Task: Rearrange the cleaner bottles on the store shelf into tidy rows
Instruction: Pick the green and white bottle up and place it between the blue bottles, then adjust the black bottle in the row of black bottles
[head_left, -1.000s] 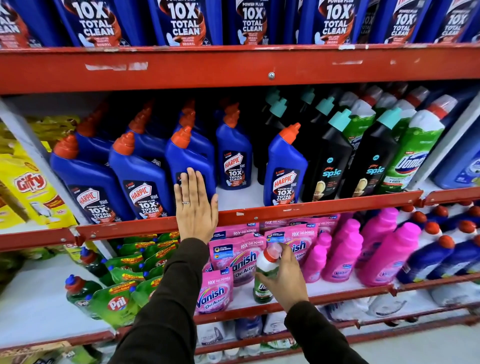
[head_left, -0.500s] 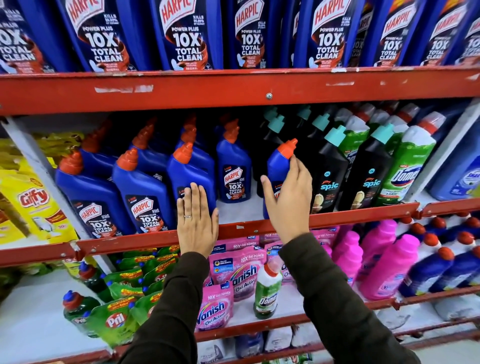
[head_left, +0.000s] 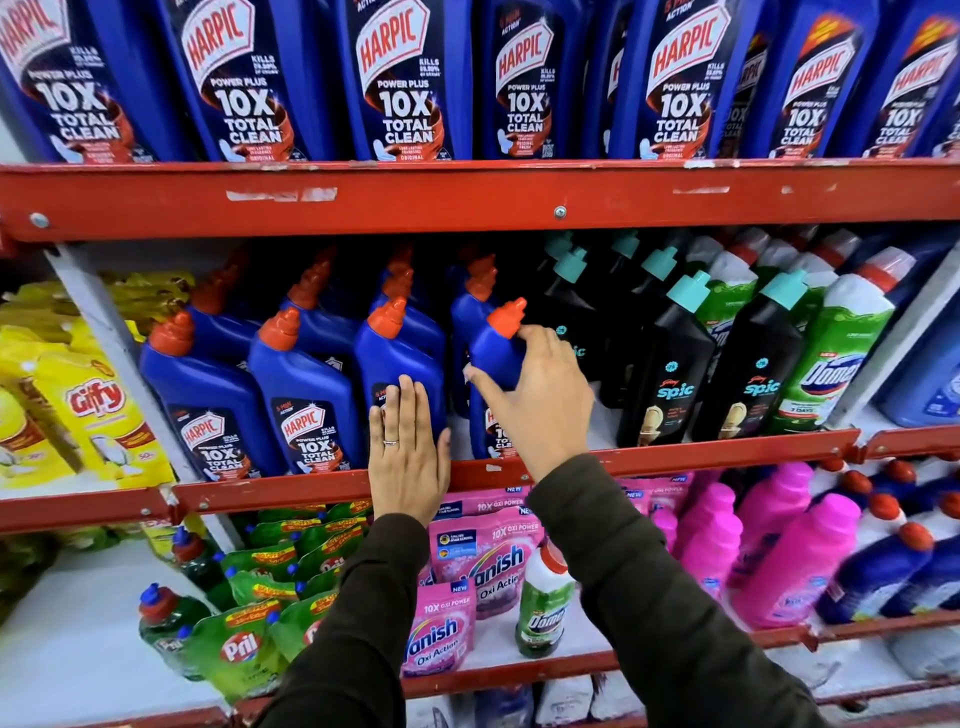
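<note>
On the red shelf (head_left: 675, 457), the right hand (head_left: 540, 405) closes around a blue Harpic bottle (head_left: 496, 358) that leans left, just right of the blue row. It may tip onto the black Spic bottles (head_left: 670, 364) beside it. The left hand (head_left: 410, 452) lies flat and open, holding nothing, against the neighbouring bottle (head_left: 400, 353).

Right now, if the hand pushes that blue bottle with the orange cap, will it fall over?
Maybe. The blue bottle is tall with a narrow base and already leans, so it probably tips easily. The right hand wraps its shoulder, which should steady it. Its plastic looks glossy, so likely a bit slippery but stiff.
</note>
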